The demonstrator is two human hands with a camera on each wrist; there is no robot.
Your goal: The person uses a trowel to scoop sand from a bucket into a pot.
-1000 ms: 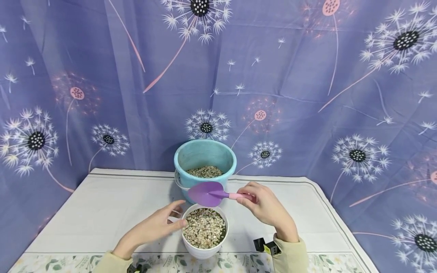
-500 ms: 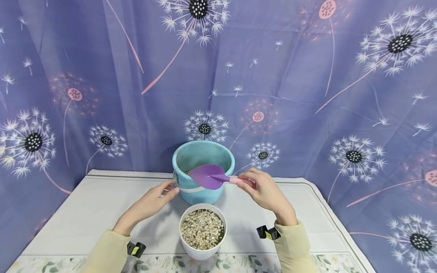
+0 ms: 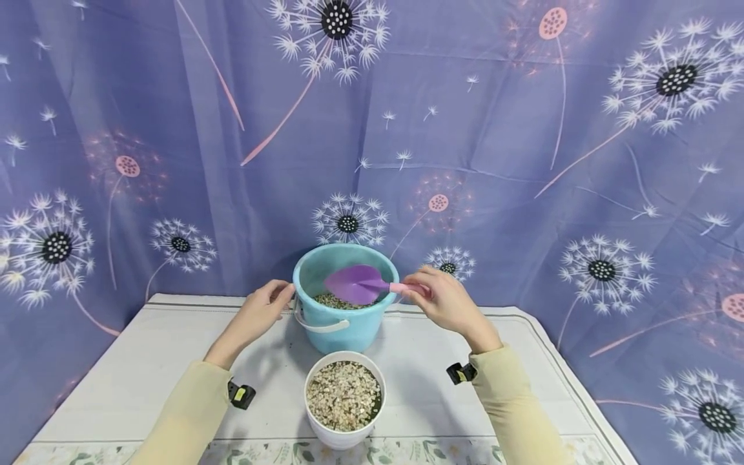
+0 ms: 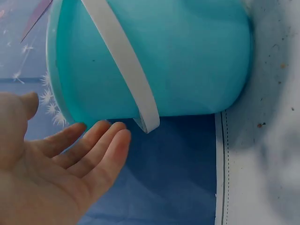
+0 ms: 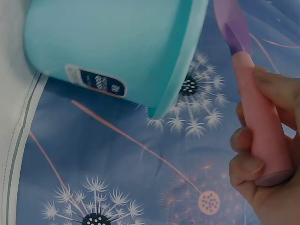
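My right hand (image 3: 447, 302) grips the pink handle of a purple garden trowel (image 3: 356, 284). In the head view the blade lies over the mouth of a light blue bucket (image 3: 363, 328), its face bare. The right wrist view shows fingers and thumb wrapped round the trowel handle (image 5: 261, 117), beside the bucket rim. My left hand (image 3: 256, 315) is at the bucket's left rim, fingers relaxed in the left wrist view; whether they touch it I cannot tell. Pale gritty mix (image 3: 331, 301) lies low inside the bucket. In front stands a white pot (image 3: 341, 439), nearly full of similar grains (image 3: 341, 395).
A white bail handle (image 3: 323, 327) hangs across the bucket's front. Both containers stand on a white tablecloth (image 3: 186, 349) with a floral front strip. Behind the bucket hangs a blue dandelion-print curtain (image 3: 279, 213). A few crumbs (image 4: 260, 125) lie on the cloth near the bucket.
The trowel has moved back from above the white pot to over the bucket's mouth. My left hand has gone from the pot's rim to the bucket's left rim.
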